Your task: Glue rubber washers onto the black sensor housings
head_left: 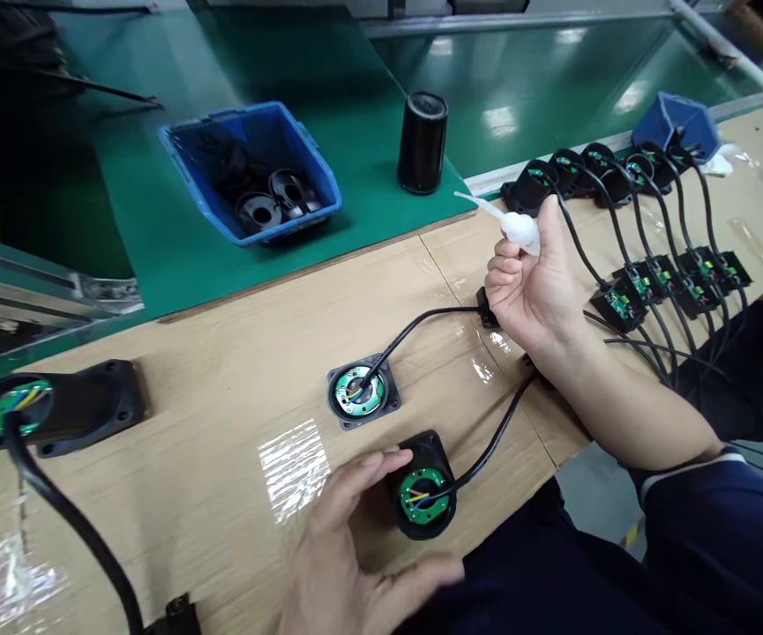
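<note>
In my right hand (534,287), raised over the table, is a small white squeeze bottle (519,231) whose thin nozzle points up and left. My left hand (347,556) is open, thumb and fingers spread around the near side of a black cylindrical housing (402,476). Its fingertips overlap the housing's edge; whether they touch cannot be told. A round green circuit board (426,496) with coloured wires and a black cable sits in that housing's mouth. Just beyond lies a square black base (389,397) with another round board (359,391), its cable running toward my right wrist.
A larger black housing with a cable (83,407) lies at left. Behind stand a blue bin (325,181) of black parts and a black cylinder (422,145) on a green surface. Several cabled housings (532,187) and small boxes (619,304) line the right, near another blue bin (672,123).
</note>
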`<state>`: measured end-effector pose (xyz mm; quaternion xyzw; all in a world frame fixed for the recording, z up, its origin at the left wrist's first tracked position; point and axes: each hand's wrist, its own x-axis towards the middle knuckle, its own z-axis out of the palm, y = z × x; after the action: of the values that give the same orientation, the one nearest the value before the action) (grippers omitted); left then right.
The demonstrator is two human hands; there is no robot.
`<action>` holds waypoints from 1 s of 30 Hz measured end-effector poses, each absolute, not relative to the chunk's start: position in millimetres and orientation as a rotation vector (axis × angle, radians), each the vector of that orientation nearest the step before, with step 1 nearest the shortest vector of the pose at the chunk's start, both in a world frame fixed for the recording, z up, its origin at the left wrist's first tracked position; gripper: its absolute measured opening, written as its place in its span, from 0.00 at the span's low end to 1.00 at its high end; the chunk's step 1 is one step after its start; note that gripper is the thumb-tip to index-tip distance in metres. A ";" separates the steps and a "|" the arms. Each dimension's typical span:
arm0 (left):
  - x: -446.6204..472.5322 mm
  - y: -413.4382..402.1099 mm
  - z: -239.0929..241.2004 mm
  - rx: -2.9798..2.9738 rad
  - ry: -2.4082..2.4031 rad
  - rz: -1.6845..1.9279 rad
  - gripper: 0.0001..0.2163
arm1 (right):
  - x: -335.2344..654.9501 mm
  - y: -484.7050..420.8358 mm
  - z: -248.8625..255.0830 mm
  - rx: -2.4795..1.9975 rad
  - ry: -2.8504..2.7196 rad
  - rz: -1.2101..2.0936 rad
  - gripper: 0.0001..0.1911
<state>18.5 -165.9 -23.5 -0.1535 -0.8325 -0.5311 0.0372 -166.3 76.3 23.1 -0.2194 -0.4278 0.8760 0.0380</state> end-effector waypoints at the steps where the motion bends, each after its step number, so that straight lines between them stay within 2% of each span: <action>1: 16.9 -169.4 -18.6 -0.383 -2.580 -1.627 0.36 | -169.8 76.2 21.9 -0.650 -1.333 2.677 0.23; 5: -6.1 -175.8 -7.9 0.026 -2.588 -1.460 0.33 | -175.7 77.8 18.8 -0.515 -1.399 2.670 0.23; 8: -31.4 -171.3 -15.6 0.024 -2.634 -1.405 0.35 | -170.4 77.5 18.3 -0.369 -1.495 2.723 0.25; 12: -45.9 -163.6 -31.3 -0.062 -2.650 -1.500 0.22 | -156.0 70.1 19.9 -0.298 -1.621 2.807 0.27; 14: -43.1 -163.0 -34.1 -0.113 -2.607 -1.438 0.19 | -149.3 64.7 21.1 -0.368 -1.605 2.835 0.26; 22: -34.2 -166.9 -20.1 -0.307 -2.496 -1.011 0.19 | -134.0 53.9 16.8 -0.292 -1.795 2.734 0.22; 30: -36.9 -163.2 -13.0 -0.409 -2.413 -0.950 0.23 | -119.3 58.5 6.1 0.099 -1.965 2.580 0.17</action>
<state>-36.9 -163.2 -13.0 -0.1505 -0.8888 -0.3498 0.2551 -119.3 58.5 6.1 0.0305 -0.6049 0.7941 -0.0513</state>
